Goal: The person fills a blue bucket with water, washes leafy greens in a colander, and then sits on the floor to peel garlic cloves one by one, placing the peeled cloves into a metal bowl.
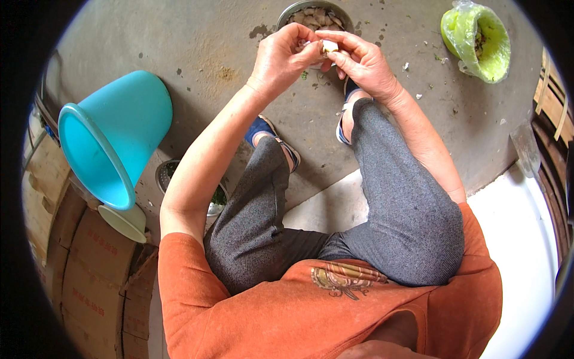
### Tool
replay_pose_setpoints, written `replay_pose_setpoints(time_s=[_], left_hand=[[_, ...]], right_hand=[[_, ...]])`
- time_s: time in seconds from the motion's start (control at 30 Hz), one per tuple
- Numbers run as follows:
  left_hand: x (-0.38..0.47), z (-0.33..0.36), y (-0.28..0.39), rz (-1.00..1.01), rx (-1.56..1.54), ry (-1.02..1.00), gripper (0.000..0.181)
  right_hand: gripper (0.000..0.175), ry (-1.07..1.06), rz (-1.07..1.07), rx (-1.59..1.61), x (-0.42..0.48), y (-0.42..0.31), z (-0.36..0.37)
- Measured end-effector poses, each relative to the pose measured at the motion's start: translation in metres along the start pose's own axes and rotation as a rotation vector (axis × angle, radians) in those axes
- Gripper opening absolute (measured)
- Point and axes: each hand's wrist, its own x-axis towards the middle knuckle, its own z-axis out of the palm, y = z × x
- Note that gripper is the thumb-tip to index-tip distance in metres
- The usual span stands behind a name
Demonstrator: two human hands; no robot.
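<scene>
At the top middle my left hand (pixel 287 58) and my right hand (pixel 365 60) meet, fingertips together. Between them is a small pale whitish-yellow piece (pixel 330 46), perhaps peeled food, pinched by the thumb and fingers of my right hand. Thin whitish bits show at the fingers of my left hand; whether they are skin or film I cannot tell. Just beyond the hands a round metal bowl (pixel 289 13) stands on the floor, holding pale brownish slices (pixel 316 18). My hands and the held piece hide its near side.
A light blue plastic bucket (pixel 134 116) lies tilted at the left, above a pale green basin (pixel 123 222). A metal colander (pixel 165 175) with greens is partly behind my left arm. At the upper right stands a bag-lined green bin (pixel 486 45). Cardboard boxes (pixel 94 269) are at lower left.
</scene>
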Motion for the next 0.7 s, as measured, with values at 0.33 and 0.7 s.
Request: replay_pose_setpoints(time_s=[0.33, 0.7], left_hand=[[-0.004, -0.003, 0.001, -0.009, -0.098, 0.037, 0.014], [0.002, 0.001, -0.001, -0.029, -0.087, -0.014, 0.015]], right_hand=[[0.037, -0.055, 0.047, 0.134, 0.001, 0.001, -0.002], [0.030, -0.010, -0.004, 0.038, 0.001, 0.009, 0.000]])
